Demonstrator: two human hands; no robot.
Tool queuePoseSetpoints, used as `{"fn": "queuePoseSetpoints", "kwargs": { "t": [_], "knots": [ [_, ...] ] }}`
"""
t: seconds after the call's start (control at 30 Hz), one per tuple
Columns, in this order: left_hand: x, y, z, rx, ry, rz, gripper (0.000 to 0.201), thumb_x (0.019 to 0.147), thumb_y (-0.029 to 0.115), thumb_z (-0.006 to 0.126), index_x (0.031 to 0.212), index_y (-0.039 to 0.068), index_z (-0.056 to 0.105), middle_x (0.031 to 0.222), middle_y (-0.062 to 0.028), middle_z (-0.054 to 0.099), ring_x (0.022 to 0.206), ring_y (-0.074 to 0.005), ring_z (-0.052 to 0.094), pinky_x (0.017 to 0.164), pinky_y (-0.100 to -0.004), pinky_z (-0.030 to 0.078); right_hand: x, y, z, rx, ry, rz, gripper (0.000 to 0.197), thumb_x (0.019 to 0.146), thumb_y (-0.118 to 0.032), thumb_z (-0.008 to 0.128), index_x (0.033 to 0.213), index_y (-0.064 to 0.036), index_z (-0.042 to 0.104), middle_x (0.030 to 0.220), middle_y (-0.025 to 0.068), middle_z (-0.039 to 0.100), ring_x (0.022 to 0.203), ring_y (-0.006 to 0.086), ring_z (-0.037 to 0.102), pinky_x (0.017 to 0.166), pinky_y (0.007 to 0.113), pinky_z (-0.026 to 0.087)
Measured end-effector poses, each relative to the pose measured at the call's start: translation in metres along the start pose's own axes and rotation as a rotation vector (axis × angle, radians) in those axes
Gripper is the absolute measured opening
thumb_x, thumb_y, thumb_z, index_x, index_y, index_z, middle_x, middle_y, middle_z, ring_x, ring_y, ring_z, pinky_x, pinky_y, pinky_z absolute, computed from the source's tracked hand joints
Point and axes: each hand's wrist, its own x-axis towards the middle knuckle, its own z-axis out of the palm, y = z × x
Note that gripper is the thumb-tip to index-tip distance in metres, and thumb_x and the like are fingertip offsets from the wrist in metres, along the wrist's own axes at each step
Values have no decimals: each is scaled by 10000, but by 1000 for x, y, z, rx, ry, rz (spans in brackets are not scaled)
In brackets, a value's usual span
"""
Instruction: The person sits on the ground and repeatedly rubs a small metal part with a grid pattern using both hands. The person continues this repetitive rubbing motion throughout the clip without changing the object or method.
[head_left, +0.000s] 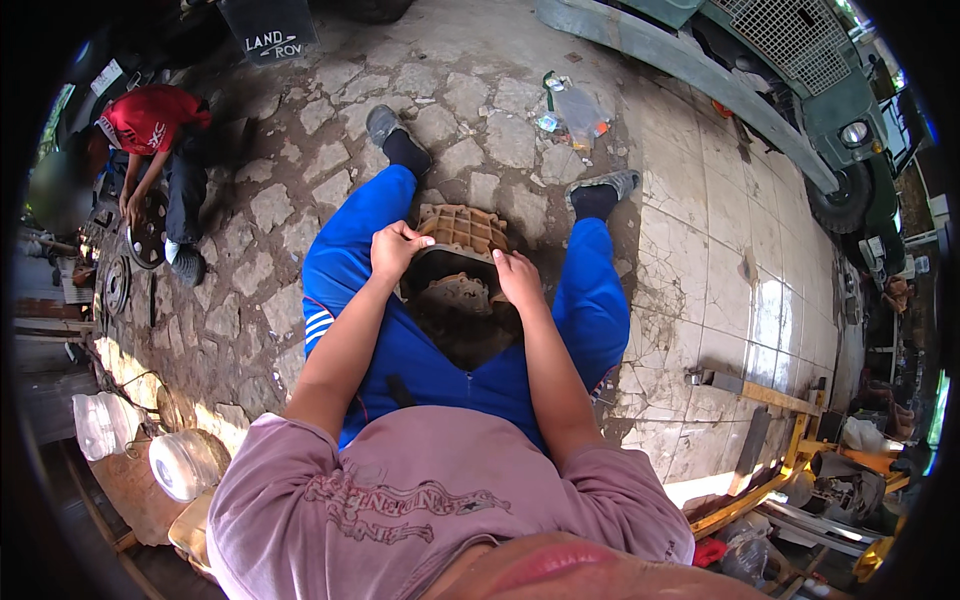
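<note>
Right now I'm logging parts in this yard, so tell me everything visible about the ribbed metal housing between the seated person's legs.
The metal housing is a tan, grimy casting that looks like cast metal. Its far end carries a grid of raised ribs; the near end opens onto a dark hollow with a pale toothed part inside. It stands on the cracked stone paving between blue-trousered legs. The left hand grips its upper left rim; the right hand rests on its right rim.

The single view comes from a fisheye camera on the person's head, looking almost straight down over the chest and spread legs. It sits close to the left hand (397,247) and right hand (517,277), near centre. Straight edges bow toward the dark round rim; the paved floor (700,240) stretches far.
</note>
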Motion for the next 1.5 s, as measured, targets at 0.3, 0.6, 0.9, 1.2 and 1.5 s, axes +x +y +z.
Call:
{"fn": "queuePoseSetpoints", "kwargs": {
  "t": [0.3,0.6,0.9,1.2,1.5],
  "knots": [
    [0,2,9,-33,31,73,425,851,290,910,740,53,575,674,-37,625,645,-103,548,626,-334,493,-13,21,9,17,99,-25,564,1120,-520,404,1294,-110,750,1347,187,708,1396,437,538,1178,529,414],
    [11,-1,11,-132,22,35,258,940,122,725,858,58,489,731,-150,623,665,-307,615,678,-420,507,-10,30,25,101,207,-88,517,1114,-481,460,1286,-79,736,1339,210,701,1364,482,547,1169,523,430],
    [16,-8,4,-203,-99,3,377,858,226,871,844,89,520,696,-50,604,641,-175,574,628,-378,487,-13,19,22,-36,229,-109,572,1113,-504,443,1264,-39,739,1310,241,705,1332,404,604,1133,491,465],
    [13,-15,-6,-211,-243,-15,255,864,215,859,954,86,658,704,11,572,647,-107,547,613,-324,459,-20,-48,-24,-196,-41,151,544,1086,-505,524,1198,-35,774,1192,220,749,1117,439,701,995,474,556],
    [21,-12,1,-221,-309,-63,221,903,242,822,975,80,689,768,-3,645,705,-106,597,681,-311,501,-14,-25,-12,-177,21,117,606,1107,-534,446,1205,-27,764,1156,231,752,1110,454,689,988,509,537]
  ]
}}
